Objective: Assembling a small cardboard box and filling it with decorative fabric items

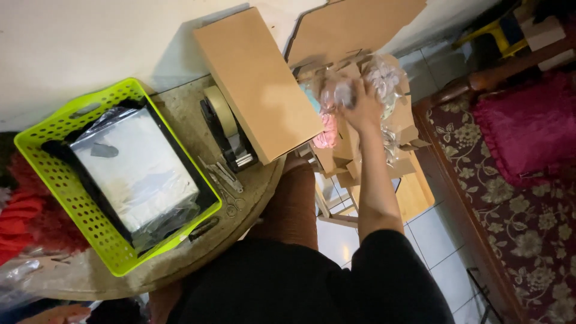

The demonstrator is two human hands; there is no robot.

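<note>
Beside you sits a lime basket; just right of it lie scissors and a tape dispenser, with a flat cardboard box beyond.

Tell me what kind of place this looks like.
Probably a home used for packing goods: a patterned sofa with a red cushion, a tiled floor, and cardboard boxes beside a tape dispenser on a table.

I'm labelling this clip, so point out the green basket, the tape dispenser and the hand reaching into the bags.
green basket [45, 159]: head view, on its perforated left wall.
tape dispenser [231, 141]: head view, on its black body.
right hand [362, 107]: head view, on the back of the hand, among clear plastic bags.
</note>
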